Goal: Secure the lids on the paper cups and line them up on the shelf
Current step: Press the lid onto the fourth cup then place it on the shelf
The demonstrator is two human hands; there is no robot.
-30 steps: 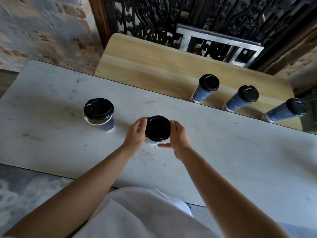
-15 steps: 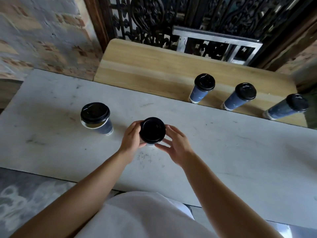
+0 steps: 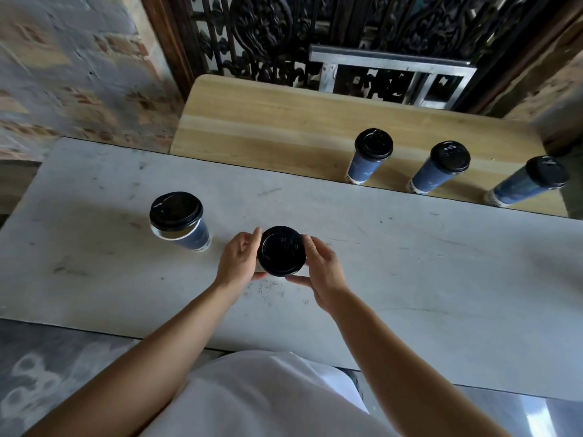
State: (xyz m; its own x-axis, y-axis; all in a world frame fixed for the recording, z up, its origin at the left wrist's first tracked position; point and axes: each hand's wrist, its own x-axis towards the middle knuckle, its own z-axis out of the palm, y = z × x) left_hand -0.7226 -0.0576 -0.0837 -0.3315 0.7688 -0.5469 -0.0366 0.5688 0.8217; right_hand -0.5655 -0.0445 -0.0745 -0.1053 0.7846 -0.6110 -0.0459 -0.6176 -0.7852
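Head camera first: we look steeply down on a round black plastic lid (image 3: 281, 250) sitting on a paper cup whose body is hidden beneath it, near the front middle of a pale grey, scuffed stone-like table (image 3: 410, 263). Our left hand (image 3: 238, 260) curls round the lid's left edge, and our right hand (image 3: 321, 272) pinches its right edge, thumb at the near side and fingers at the far side, so both hands hold it between them. Just to the left, apart from our hands, stands a dark blue paper cup with a black lid (image 3: 181, 220); a strip of white rim shows under that lid on its near side. Beyond the table lies a light wooden shelf with rounded corners (image 3: 284, 121), its grain running lengthwise. Three tall dark blue lidded paper cups stand in a row along its near edge: the left one (image 3: 367, 159), the middle one (image 3: 438, 170) and the right one (image 3: 527, 182). Behind the shelf rises an ornate black iron grille (image 3: 268, 33), with a rough plastered brick wall (image 3: 63, 74) to the left. A smooth white garment (image 3: 268, 398) fills the bottom.
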